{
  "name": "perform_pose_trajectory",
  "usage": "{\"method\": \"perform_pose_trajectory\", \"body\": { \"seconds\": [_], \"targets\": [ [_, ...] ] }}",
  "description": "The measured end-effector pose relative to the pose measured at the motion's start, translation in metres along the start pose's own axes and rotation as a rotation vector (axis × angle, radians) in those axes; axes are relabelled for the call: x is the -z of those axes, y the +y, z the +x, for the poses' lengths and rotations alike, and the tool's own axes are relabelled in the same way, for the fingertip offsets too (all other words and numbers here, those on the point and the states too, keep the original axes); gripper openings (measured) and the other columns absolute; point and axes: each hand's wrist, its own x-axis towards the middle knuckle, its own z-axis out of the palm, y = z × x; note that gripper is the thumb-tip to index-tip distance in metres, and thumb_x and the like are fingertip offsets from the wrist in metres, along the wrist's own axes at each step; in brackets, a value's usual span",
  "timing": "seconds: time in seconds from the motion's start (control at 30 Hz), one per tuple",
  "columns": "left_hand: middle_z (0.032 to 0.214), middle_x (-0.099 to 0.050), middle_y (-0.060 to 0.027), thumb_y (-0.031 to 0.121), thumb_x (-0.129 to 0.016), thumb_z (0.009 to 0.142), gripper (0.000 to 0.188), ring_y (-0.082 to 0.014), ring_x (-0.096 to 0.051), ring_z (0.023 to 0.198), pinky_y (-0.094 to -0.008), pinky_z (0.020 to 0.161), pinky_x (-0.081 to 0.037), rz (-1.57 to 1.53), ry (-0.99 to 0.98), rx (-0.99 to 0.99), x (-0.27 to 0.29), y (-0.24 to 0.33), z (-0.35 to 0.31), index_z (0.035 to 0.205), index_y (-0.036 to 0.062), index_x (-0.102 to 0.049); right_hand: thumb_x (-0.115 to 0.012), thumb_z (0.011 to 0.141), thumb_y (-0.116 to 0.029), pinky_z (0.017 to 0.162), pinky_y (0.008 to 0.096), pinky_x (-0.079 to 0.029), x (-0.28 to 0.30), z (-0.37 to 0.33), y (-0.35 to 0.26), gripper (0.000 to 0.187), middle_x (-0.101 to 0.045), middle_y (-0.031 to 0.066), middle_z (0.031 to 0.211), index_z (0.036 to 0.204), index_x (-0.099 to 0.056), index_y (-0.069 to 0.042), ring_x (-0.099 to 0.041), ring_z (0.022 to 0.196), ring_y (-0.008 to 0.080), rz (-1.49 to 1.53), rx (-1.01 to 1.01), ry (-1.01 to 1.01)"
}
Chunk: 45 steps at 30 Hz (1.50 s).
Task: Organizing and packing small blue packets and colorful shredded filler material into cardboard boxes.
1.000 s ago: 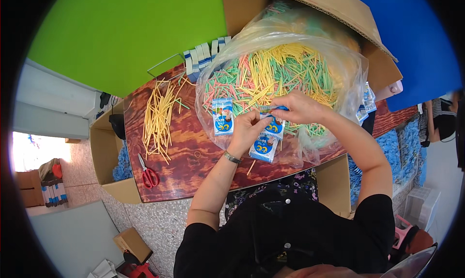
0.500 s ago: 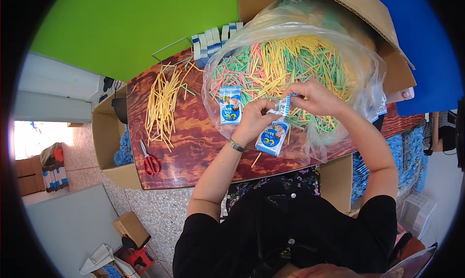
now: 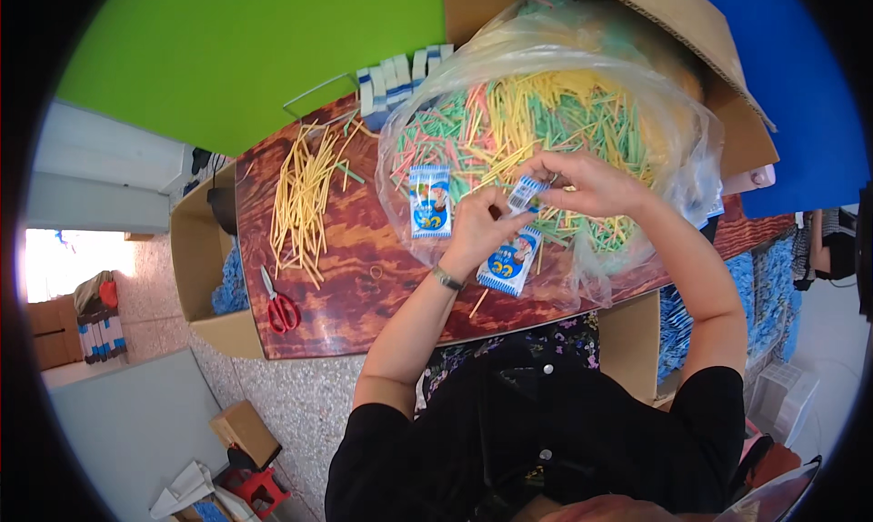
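Both hands meet over the near edge of a clear plastic bag [image 3: 393, 185] full of short pink, green and yellow sticks [image 3: 546, 113]. A small blue-and-white packet [image 3: 525, 193] lies between them, its printed panel showing. My right hand [image 3: 591, 185] pinches the packet with bent fingers and thumb. On its lower left side my left hand [image 3: 477, 231] closes thumb and fingers at its edge; the exact contact is partly hidden. Just below the hands lies another blue-and-white packet [image 3: 511, 263], and a third packet [image 3: 430, 202] rests left of my left hand.
Long yellow sticks [image 3: 303, 195] lie in a loose pile on the left of the reddish wood-patterned table [image 3: 364, 308]. Red-handled scissors [image 3: 282, 311] lie near its left edge. White-and-blue bundles [image 3: 391, 84] stand at the back. A cardboard box [image 3: 746, 126] surrounds the bag's far side.
The packet in my hands has turned, so its printed panel faces up more, and it has moved slightly left. My right fingers have shifted left along with it.
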Motion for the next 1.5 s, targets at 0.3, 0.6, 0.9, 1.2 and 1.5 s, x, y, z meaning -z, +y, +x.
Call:
{"method": "perform_pose_trajectory", "body": {
  "seconds": [0.3,0.6,0.9,1.2,1.5],
  "targets": [
    [0.058,-0.047,-0.0006,0.020,-0.084,0.071,0.040,-0.0092,-0.042,0.052,-0.0269,0.047,-0.036,-0.011,0.002,0.074,-0.006,-0.005,-0.013,0.064,0.0065,-0.046,-0.060,0.085,-0.019,0.089,0.0438,-0.048,0.092,0.046,0.118,0.027,-0.063,0.0228,0.102,0.103,-0.062,0.002,-0.062,0.101,0.0336,-0.951,-0.412,0.241],
    [0.063,-0.041,0.0063,0.015,-0.084,0.072,0.041,-0.0027,-0.035,0.058,-0.0217,0.048,-0.029,-0.049,0.021,0.156,0.004,0.011,-0.019,0.064,0.0082,-0.044,-0.037,0.092,-0.015,0.101,0.0453,-0.039,0.074,0.071,0.147,0.035,-0.053,0.0146,0.129,0.120,-0.055,-0.003,-0.047,0.122,0.0295,-1.337,-0.568,0.207],
    [0.061,-0.038,0.0068,0.016,-0.084,0.073,0.041,-0.0025,-0.033,0.057,-0.0224,0.047,-0.028,-0.041,0.024,0.001,-0.007,0.029,-0.024,0.065,0.0089,-0.044,-0.042,0.094,-0.025,0.104,0.0451,-0.035,0.103,0.040,0.215,0.037,-0.050,0.0142,0.134,0.122,-0.056,-0.006,-0.042,0.129,0.0290,-1.086,-0.604,0.449],
    [0.064,-0.042,0.0059,0.014,-0.081,0.075,0.038,-0.0031,-0.034,0.060,-0.0222,0.050,-0.030,0.006,0.157,-0.014,0.001,0.014,-0.041,0.066,0.0057,-0.045,-0.046,0.101,-0.028,0.057,0.0283,-0.048,0.099,-0.001,0.071,0.032,-0.064,0.0057,0.084,0.119,-0.053,-0.003,-0.057,0.060,0.0148,0.091,-0.470,0.076],
    [0.068,-0.049,-0.0037,0.010,-0.083,0.069,0.033,-0.0128,-0.045,0.058,-0.0272,0.051,-0.038,0.073,0.262,-0.231,-0.009,0.013,-0.047,0.074,0.0036,-0.051,-0.049,0.100,-0.035,0.054,0.0297,-0.048,0.038,-0.044,-0.045,0.031,-0.058,0.0014,0.081,0.108,-0.051,-0.005,-0.057,0.068,0.0090,0.219,-0.433,-0.146]
  ]
}}
